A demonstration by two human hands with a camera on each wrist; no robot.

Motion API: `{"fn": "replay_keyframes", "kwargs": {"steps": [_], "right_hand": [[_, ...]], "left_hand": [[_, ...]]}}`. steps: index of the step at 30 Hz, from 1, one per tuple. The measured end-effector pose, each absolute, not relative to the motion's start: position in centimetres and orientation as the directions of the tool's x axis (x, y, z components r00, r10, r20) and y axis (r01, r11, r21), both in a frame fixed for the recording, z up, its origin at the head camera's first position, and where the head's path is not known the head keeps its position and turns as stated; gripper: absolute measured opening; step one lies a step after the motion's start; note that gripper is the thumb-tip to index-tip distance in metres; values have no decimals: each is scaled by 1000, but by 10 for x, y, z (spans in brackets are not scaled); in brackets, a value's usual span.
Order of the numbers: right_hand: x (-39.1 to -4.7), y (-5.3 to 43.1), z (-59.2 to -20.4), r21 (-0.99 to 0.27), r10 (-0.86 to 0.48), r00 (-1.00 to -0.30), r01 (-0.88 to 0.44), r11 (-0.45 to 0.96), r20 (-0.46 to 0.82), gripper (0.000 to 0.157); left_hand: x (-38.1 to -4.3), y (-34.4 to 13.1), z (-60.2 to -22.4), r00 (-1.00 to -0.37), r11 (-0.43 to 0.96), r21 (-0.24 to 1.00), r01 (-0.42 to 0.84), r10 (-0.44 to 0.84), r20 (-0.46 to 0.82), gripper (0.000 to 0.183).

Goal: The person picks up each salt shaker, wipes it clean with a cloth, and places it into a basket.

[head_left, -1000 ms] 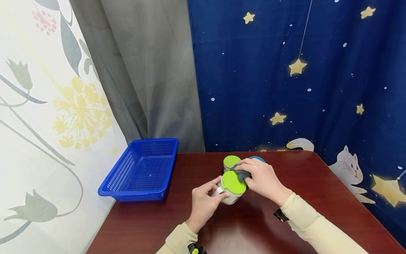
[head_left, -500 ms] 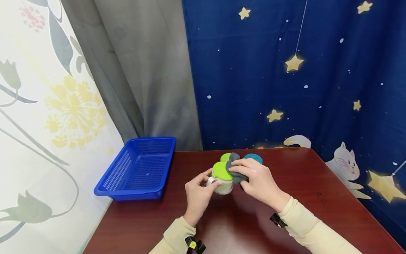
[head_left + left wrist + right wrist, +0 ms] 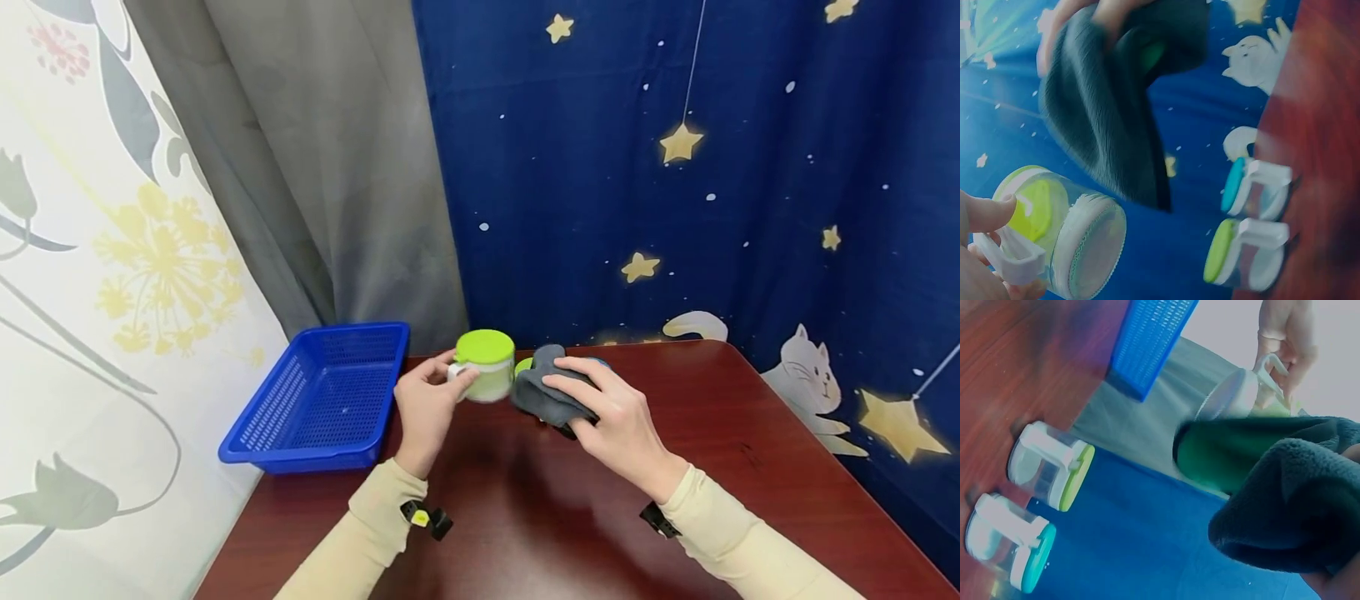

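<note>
In the head view, the grey cloth [image 3: 547, 398] is hiding most of a green-lidded jar [image 3: 522, 366] towards ten o'clock; the right hand [image 3: 617, 417] is covering most of a blue-lidded jar [image 3: 1010, 540] towards twelve. Wrist-view edges are cropping the left hand [image 3: 988, 247] at eight, the basket [image 3: 1152, 347] at twelve.

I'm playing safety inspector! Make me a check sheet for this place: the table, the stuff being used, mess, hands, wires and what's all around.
Surface: reddish-brown table, shiny near the front.
Job's things: green-lidded clear jar, raised off the table; dark gray cloth; second green-lidded jar and blue-lidded jar, both standing on the table.
Clutter: nothing seen, though a blue perforated basket sits on the left.
Hands: left hand grips the raised jar's white handle; right hand holds the cloth.
Cables: nothing seen.
Surroundings: gray curtain, blue starry curtain behind; white flower-patterned backdrop on the left.
</note>
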State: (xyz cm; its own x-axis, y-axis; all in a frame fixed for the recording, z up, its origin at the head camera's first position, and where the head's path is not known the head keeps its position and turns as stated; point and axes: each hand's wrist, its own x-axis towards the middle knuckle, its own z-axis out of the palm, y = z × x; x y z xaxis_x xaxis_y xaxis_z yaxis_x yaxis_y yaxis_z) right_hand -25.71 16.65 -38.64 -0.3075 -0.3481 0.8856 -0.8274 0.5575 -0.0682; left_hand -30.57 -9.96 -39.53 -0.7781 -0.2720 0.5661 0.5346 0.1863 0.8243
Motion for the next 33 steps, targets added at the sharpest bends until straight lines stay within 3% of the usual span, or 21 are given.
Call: {"fn": "replay_keyframes", "kwargs": {"steps": [8, 15, 23, 29, 33], "right_hand": [[-253, 184, -386, -57, -324, -304, -802, 595, 896, 55], [-251, 202, -389, -95, -296, -354, -768, 633, 887, 56], [-258, 222, -396, 47, -390, -329, -710, 703, 860, 56], [-264, 241, -401, 74, -422, -365, -678, 732, 830, 55], [-266, 254, -403, 65, -417, -395, -658, 750, 818, 54]], "left_hand": [[-321, -129, -365, -771, 237, 833, 500, -316, 552, 36], [-341, -157, -362, -749, 299, 840, 452, -384, 540, 41], [-372, -195, -364, -719, 284, 893, 350, -530, 450, 41], [-393, -225, -364, -666, 379, 886, 268, -592, 455, 36], [-404, -242, -365, -667, 425, 881, 208, -597, 445, 38]]}}
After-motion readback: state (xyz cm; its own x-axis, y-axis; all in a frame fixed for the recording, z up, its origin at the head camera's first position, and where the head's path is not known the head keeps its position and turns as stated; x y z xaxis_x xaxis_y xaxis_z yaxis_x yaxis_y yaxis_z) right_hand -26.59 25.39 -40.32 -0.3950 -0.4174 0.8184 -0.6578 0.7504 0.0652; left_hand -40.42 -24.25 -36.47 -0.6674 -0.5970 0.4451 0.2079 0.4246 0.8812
